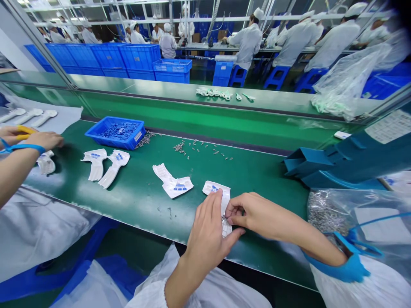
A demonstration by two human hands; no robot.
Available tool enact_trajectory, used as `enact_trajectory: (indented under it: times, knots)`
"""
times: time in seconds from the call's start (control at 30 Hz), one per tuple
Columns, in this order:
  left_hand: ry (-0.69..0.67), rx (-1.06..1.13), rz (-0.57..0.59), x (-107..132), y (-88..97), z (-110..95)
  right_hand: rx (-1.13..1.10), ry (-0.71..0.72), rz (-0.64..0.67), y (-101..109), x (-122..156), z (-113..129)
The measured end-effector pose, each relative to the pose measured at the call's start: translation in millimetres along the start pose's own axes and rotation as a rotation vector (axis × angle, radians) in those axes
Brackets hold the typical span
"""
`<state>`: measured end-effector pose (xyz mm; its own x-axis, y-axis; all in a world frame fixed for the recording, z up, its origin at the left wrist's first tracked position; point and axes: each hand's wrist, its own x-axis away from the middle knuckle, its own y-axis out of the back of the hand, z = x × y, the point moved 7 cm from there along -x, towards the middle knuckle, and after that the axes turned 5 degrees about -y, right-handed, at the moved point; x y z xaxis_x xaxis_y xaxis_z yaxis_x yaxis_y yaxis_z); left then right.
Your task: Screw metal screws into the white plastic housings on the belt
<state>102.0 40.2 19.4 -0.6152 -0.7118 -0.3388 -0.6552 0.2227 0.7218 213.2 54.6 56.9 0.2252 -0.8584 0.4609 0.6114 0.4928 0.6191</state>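
A white plastic shell half with blue pieces in its head lies on the green bench near its front edge. My left hand holds it, fingers along one side and thumb at the lower end. My right hand pinches at the shell's handle; something small and metallic shows by the fingertips, too hidden to name. Just left lies another white shell half with a blue insert. Farther left are two more shell halves. Small metal parts are scattered behind them.
A blue bin of small blue parts stands at the back left. At the far left, a co-worker's hands hold something yellow. A plastic bag of metal parts and a teal holder are at the right. White-green pieces lie on the raised ledge.
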Motion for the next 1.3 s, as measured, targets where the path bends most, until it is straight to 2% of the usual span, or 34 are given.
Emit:
enact_trajectory:
  times: [0.2,0.47,0.8,1.0,1.3]
  knots:
    - [-0.016,-0.011,-0.002,0,-0.1,-1,0.135,-0.044,-0.021,1,-4,1]
    - [-0.014,-0.016,0.000,0,0.6,-1,0.110,-0.051,0.028,-1,-3,2]
    - [-0.032,-0.020,-0.007,-2,2.2,-3,0.282,-0.132,-0.026,-2,-9,-4]
    - [-0.048,-0.025,-0.036,-2,2.4,-3,0.321,-0.172,-0.016,-2,-7,-4]
    - [-0.035,-0.032,-0.012,-3,1.8,-3,0.302,-0.162,0.012,-3,-7,-13]
